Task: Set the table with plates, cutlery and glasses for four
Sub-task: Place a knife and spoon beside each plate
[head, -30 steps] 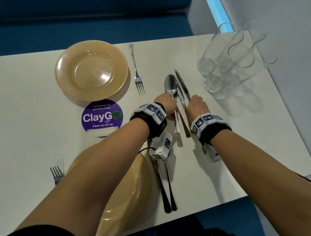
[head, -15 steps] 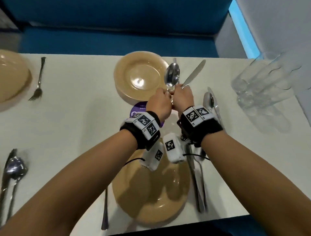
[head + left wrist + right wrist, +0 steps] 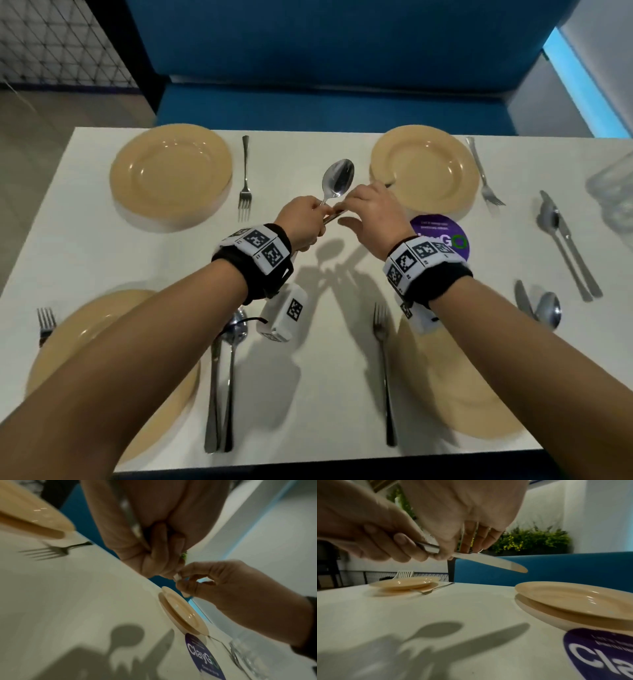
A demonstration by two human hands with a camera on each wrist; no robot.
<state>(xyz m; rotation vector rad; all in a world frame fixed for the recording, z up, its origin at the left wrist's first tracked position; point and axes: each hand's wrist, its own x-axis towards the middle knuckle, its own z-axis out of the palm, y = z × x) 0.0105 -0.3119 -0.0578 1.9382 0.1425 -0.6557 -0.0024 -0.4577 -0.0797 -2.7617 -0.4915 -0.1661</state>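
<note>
Above the table's middle, between the two far plates, my left hand (image 3: 305,219) grips the handle of a spoon (image 3: 337,178) whose bowl points away from me. My right hand (image 3: 366,209) touches it and pinches a knife (image 3: 488,561) between thumb and fingers. The blade sticks out toward the far right plate (image 3: 424,171) and hangs in the air. In the right wrist view my left hand (image 3: 368,540) also holds the handle ends. From the head view the knife is mostly hidden under my right hand. The far left plate (image 3: 171,174) has a fork (image 3: 245,178) beside it.
Two more tan plates (image 3: 462,394) sit near me, each with a fork (image 3: 383,370). Knife-and-spoon pairs lie at near left (image 3: 222,377), near right (image 3: 544,308) and far right (image 3: 565,246). Glasses (image 3: 613,195) stand at the right edge. A purple sticker (image 3: 442,233) marks the table.
Both hands lifted a spoon and knife from the right side and carried them left to between the far plates. The knife swung down under my right hand.
</note>
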